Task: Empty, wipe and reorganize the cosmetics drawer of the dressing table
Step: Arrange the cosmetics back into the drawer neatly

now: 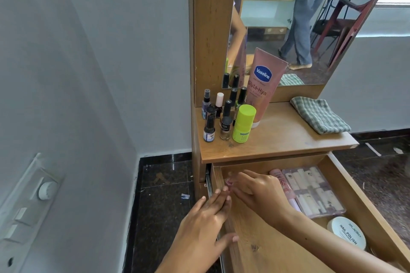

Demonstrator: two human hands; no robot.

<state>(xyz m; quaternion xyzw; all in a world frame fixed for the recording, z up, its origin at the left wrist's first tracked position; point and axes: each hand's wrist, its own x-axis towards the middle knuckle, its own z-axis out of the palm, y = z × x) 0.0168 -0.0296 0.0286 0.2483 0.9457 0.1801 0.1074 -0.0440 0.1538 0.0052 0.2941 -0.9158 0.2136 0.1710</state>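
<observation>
Step in hand, by my reading: emptying — the drawer (359,186) is pulled out and only partly cleared.

Left hand (206,226) rests on the drawer's left side wall, fingers straight and close together, thumb hooked over the edge; it holds nothing. Right hand (257,190) reaches across into the rear-left corner, fingers curled narrow around a small pinkish item (228,182). Too blurred to name, and I cannot tell whether the grip is closed on it or only touching.

Beside the right hand, towards the drawer's right: a pink tube (282,182), then a clear case of pale nail tips (315,190) just beside it. Nearer the front, a white round tub marked "nail polish" (347,232). The front floor of the drawer is bare wood.

Next move, as judged: lift the small item clear of the corner and set it on the tabletop (288,139) — free space lies in the middle.

Farther back on the tabletop: a cluster of small nail polish bottles (221,115), a lime-green stick (244,123), a Vaseline tube (264,84) leaning against the mirror (310,17). The checked cloth (319,115) lies folded at the right, ready for wiping.

Obstruction: the tabletop overhangs the drawer's rear, so lifts must come forward first.
</observation>
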